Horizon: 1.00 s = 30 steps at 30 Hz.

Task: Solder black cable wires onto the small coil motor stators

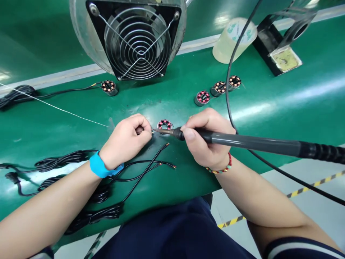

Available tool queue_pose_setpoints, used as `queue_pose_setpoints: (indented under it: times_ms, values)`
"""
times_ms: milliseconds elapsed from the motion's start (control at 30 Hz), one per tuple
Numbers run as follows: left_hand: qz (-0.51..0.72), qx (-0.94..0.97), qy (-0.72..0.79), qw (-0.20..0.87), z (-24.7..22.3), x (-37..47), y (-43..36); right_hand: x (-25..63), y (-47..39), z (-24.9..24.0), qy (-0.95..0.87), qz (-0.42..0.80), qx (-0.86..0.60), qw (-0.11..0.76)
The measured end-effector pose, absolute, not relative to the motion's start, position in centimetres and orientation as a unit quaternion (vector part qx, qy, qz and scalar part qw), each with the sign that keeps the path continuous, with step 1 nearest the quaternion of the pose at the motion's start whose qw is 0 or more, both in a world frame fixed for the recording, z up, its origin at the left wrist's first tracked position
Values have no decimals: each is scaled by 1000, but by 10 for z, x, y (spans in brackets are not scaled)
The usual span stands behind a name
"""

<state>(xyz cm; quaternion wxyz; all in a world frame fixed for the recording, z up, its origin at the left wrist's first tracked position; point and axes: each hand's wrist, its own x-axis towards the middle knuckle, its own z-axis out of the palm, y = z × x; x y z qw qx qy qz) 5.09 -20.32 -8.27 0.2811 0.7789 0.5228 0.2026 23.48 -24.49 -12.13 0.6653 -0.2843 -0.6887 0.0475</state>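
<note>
My right hand (208, 138) is closed round the dark grip of a soldering iron (253, 142), whose metal tip points left. My left hand (132, 135), with a blue wristband, is pinched at the tip of the iron; what its fingers hold is too small to make out. Just behind the iron's tip a ring-shaped coil with red windings (164, 124) rests on the green table (185, 180). Black cables (142, 172) with bare copper ends lie in front of my left hand.
A fan with a wire guard (141, 54) stands at the back. Several wound coils (202, 97) sit behind my right hand, one more (109, 87) at the left. A tape roll (234, 39) and an iron stand with sponge (286, 59) are back right. A black cord crosses the right side.
</note>
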Motion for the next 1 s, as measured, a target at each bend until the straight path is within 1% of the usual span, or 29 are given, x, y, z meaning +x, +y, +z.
queue_pose_setpoints:
  times_ms: [467,667,800,933,1000]
  values:
    - [202,776,532,273,-82,52,-203,234,-246,-119,-702,40,-279,654]
    - [200,772,537,276,-82,52,-203,233,-244,-120,-682,-4,-308,663]
    - [203,770,540,272,-80,53,-204,231,-240,-121,-715,11,-326,618]
    - [201,768,541,277,-81,53,-204,228,-239,-123,-737,98,-354,567]
    - [202,771,537,277,-82,52,-203,227,-237,-126,-746,91,-381,539]
